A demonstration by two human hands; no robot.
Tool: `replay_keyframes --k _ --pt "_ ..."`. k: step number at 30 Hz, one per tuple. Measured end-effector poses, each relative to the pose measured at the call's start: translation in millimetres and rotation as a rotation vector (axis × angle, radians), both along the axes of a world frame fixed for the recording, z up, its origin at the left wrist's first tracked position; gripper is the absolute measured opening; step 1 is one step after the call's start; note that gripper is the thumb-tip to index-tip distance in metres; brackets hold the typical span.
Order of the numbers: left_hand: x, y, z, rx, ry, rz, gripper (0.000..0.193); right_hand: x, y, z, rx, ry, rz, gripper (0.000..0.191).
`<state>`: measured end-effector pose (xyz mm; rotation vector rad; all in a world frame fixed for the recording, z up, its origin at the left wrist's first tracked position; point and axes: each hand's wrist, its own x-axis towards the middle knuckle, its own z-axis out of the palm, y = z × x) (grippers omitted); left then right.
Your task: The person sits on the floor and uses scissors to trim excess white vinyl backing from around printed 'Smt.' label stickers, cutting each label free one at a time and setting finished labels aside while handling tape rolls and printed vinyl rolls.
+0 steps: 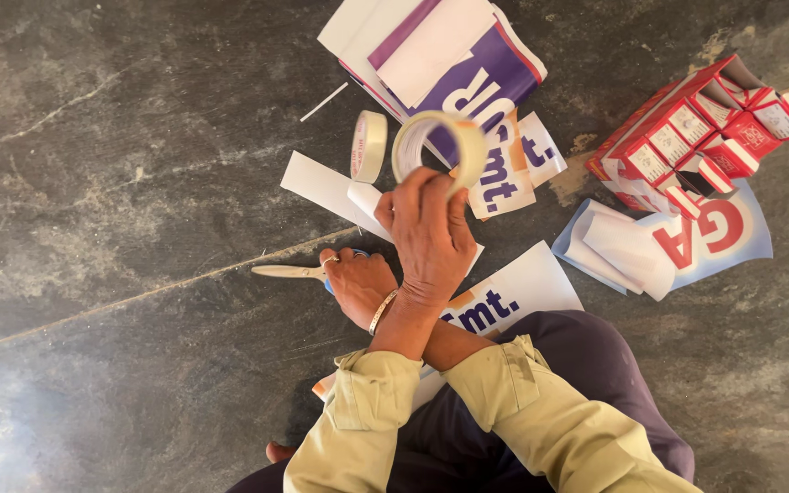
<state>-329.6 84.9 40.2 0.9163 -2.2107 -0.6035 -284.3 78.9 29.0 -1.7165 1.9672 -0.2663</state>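
Tape roll point(473, 151) is up off the floor, held in the left hand point(426, 237). The fingers curl tight around its lower edge. It is a thin see-through ring with a pale cardboard core, and it hangs over a purple and white printed sheet point(490, 87). The arms are crossed. The right hand point(358, 283) reaches under the left arm and is closed on the blue handles of the scissors point(289, 271), whose pale blades lie flat on the floor and point away to the left.

Some cutting looks done already, I think. A white paper strip point(317, 183) and small cut pieces with purple letters point(513, 178) lie near the hands. The big stack of sheets looks whole, and I cannot see any tape stuck on anything (it may just be too clear to see).

A second tape roll point(369, 146) stands on its edge just beside the held one. Another smooth sheet point(527, 288) lies on the lap. To the right sit small red and white cardboard boxes point(696, 137), packed close together, next to curled shiny paper with a big red letter point(719, 228). The floor point(93, 183) is dark grey stone, rough and scratched.
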Motion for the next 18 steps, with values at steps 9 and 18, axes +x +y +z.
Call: replay_keyframes --k 9,18 --pt "-25 5 -20 -0.232 -0.253 -0.543 0.023 -7 -1 3 -0.003 -0.158 -0.044 0.026" --pt "-45 7 -36 -0.238 -0.345 -0.507 0.026 -19 0 6 -0.002 -0.24 -0.072 0.03"
